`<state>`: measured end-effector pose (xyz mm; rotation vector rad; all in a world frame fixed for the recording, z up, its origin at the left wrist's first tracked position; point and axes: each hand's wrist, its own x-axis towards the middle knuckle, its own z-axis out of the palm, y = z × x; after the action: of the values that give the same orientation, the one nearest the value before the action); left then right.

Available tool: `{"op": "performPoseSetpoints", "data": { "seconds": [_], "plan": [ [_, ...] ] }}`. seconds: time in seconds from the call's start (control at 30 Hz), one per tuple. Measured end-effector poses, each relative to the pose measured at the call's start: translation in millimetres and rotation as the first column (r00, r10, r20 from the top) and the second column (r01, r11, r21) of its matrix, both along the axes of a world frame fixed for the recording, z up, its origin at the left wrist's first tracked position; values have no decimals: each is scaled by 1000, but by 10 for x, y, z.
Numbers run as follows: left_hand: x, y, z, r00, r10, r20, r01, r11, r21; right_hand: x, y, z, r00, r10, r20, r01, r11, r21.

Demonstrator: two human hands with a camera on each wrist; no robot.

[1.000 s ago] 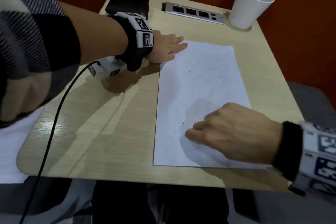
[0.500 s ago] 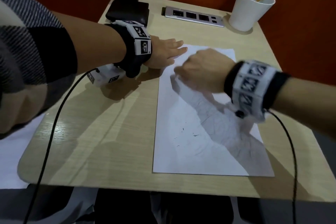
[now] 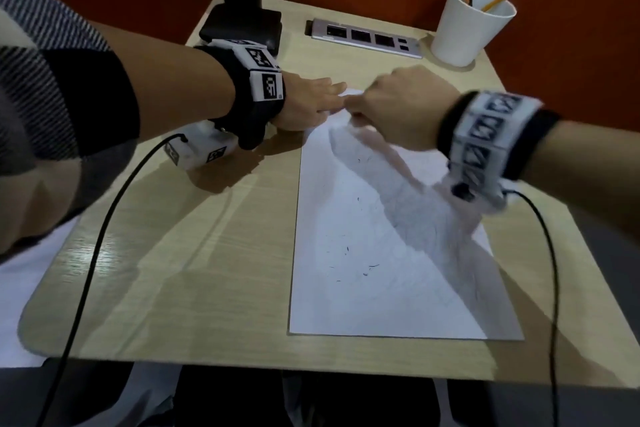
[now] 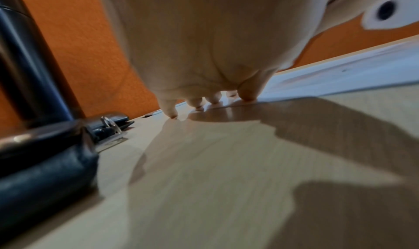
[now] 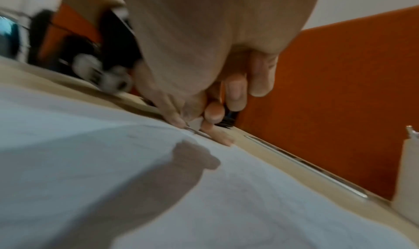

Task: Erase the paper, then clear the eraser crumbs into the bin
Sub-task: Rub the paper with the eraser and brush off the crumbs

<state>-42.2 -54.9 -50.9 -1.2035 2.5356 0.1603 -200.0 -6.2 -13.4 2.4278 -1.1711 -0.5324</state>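
The white paper lies on the wooden desk, with faint pencil marks and dark eraser crumbs near its middle. My left hand lies flat, fingers straight, at the paper's far left corner; in the left wrist view its fingertips press on the desk at the paper's edge. My right hand is beside it at the same corner, blurred. The right wrist view shows its fingers pinching a small white eraser against the paper.
A white cup with pencils stands at the desk's far right. A silver socket strip runs along the back edge, and a black stand base sits far left. Black cables trail from both wrists across the desk.
My right hand has moved from the paper's near edge up to its far left corner, close to the left hand. The left hand has stayed put.
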Motion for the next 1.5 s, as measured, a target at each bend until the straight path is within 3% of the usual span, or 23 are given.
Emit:
{"op": "performPoseSetpoints", "data": {
  "seconds": [0.1,0.2,0.4,0.53,0.6,0.67,0.77,0.9,1.03,1.23,1.33,1.5],
  "plan": [
    [11,0,-29,999,6,-39,-6,1000,-6,53,-309,-123,999,-31,-24,32,999,41],
    [34,-34,-137,1000,-5,7,5,1000,-26,37,-199,-201,1000,6,-10,-5,998,69],
    [10,-17,-136,996,-12,92,18,998,-59,-129,888,-296,981,152,117,-166,978,125],
    [-4,-28,-114,993,-23,113,29,998,-53,-261,1499,-239,970,173,169,-219,925,310],
    [-17,-17,-76,991,-19,133,28,997,-65,-223,1365,-98,979,154,133,-188,932,310],
    [-36,1,-47,990,-20,140,31,997,-76,-122,980,-13,992,126,32,-130,976,174],
    [-42,59,-69,993,-13,118,23,996,-83,4,310,2,999,32,-4,-32,999,-21],
    [-40,68,-106,996,15,91,-6,996,-91,38,52,-157,999,-51,12,50,997,57],
    [-28,56,-132,995,25,99,-18,997,-71,-41,550,-257,999,9,40,-12,998,67],
    [-23,67,-112,993,26,116,-18,997,-74,-289,1676,-293,973,152,174,-197,939,282],
    [-33,59,-71,993,26,113,-18,997,-73,-322,1443,-130,980,141,143,-174,952,254],
    [-59,86,-79,994,32,105,-26,998,-61,-80,286,16,1000,15,24,-13,998,-61]
  ]
}}
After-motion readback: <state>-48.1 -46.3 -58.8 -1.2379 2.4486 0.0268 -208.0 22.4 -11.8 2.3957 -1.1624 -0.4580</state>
